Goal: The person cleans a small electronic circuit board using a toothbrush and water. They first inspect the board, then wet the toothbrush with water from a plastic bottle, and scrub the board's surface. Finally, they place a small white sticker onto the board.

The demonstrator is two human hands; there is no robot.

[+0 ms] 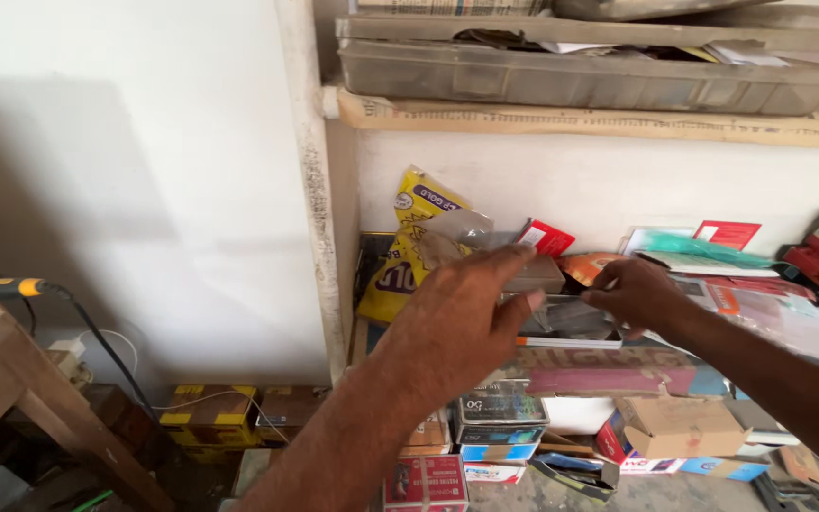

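Left hand (462,318): raised in front of the shelf niche, back of the hand toward the camera; fingers are closed on the left end of a small grey box (535,275), thumb below it.
Right hand (639,296): reached in from the right; fingertips are pinched on a flat silvery packet (571,318) just under the grey box.
Grey box: held at mid-height of the niche, between the two hands, above the stacked cartons.
Orange-tipped white stick (569,342): seen lying level directly beneath the silvery packet; whether it is touched cannot be told.
Yellow pouch (408,248): leaned against the left wall of the niche, purple oval label near its top, crumpled.
Red card (547,237): propped behind the grey box, white patch at one corner.
Teal plastic wrapper (703,248): laid against the back wall, right of centre, below a red rectangular tag (727,233).
Brown cardboard box (682,427): flap open, set low on the right.
Yellow-and-black cartons (196,410): stacked on the floor, left of the niche.
Grey tray (580,81): placed on the upper shelf, papers inside.
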